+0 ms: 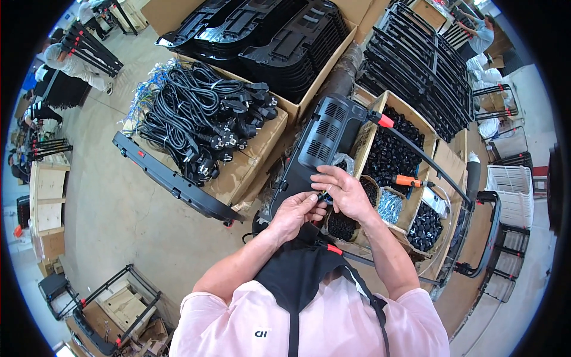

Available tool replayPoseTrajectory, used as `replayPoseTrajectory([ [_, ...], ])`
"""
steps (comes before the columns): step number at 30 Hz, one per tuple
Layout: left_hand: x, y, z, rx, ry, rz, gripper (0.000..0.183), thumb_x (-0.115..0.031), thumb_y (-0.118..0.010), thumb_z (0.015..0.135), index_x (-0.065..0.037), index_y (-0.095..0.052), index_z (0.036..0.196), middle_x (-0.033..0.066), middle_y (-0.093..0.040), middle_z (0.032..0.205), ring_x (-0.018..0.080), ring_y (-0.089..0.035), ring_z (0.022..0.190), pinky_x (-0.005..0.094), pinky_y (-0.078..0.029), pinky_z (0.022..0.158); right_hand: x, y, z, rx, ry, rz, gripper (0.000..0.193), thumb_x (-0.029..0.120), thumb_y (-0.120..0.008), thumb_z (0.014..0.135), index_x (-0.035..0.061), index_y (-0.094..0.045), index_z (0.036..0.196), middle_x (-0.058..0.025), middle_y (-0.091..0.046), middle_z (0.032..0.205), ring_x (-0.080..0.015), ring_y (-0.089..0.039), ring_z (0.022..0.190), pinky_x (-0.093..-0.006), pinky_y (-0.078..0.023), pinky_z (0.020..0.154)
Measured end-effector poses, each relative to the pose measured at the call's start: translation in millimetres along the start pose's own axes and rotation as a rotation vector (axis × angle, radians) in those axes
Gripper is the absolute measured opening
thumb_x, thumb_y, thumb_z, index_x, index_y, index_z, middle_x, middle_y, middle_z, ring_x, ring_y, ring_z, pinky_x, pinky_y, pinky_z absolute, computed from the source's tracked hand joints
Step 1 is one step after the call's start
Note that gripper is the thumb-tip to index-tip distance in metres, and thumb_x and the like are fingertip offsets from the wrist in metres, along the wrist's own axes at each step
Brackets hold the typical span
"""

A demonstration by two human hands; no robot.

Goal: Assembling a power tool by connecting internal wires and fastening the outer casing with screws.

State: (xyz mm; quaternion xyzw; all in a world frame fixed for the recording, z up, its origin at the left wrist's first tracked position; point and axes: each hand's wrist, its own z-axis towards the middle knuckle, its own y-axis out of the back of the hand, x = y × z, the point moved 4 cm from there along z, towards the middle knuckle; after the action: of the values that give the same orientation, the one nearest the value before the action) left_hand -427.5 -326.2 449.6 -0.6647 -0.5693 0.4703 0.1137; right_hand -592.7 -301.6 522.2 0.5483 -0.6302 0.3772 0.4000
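Note:
Just over the lower end of a black vented plastic housing (324,134), my two hands are close together. My left hand (295,212) is closed, pinching the end of a black cable (322,196) where a bit of green and yellow wire shows. Beside it my right hand (350,193) has its fingers stretched out to the left, next to the wire end; whether its thumb touches the wire is hidden. The housing lies in a black tubular frame (425,156) with red joint pieces.
Left, a cardboard box (262,168) carries a heap of black power cords (196,113); a long black cover (172,181) leans beside it. Right, a wooden bin (437,134) holds black knobs, silver screws and an orange-handled screwdriver (410,181). Stacked black panels (297,53) stand beyond. Other people work far left and right.

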Motion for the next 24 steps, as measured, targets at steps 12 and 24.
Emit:
replayPoseTrajectory([
  [12, 2, -7, 16, -0.002, 0.032, -0.136, 0.026, -0.023, -0.053, 0.114, -0.002, -0.066, 0.124, 0.0114, -0.074, 0.111, 0.019, -0.075, 0.097, 0.0327, -0.063, 0.089, 11, 10, 1, -0.157, 0.328, -0.693, 0.01, 0.007, -0.07, 0.093, -0.0003, -0.07, 0.1, -0.0147, -0.066, 0.098, -0.032, -0.068, 0.092, -0.041, -0.055, 0.085],
  [24, -11, -15, 46, -0.073, -0.012, -0.253, 0.023, -0.022, -0.052, 0.114, -0.005, -0.067, 0.114, 0.008, -0.074, 0.104, 0.0183, -0.074, 0.09, 0.0333, -0.065, 0.081, 41, 7, 5, -0.048, 0.534, -1.104, 0.03, 0.018, -0.075, 0.089, 0.0027, -0.073, 0.114, -0.0122, -0.067, 0.108, -0.0332, -0.067, 0.101, -0.0425, -0.056, 0.089],
])
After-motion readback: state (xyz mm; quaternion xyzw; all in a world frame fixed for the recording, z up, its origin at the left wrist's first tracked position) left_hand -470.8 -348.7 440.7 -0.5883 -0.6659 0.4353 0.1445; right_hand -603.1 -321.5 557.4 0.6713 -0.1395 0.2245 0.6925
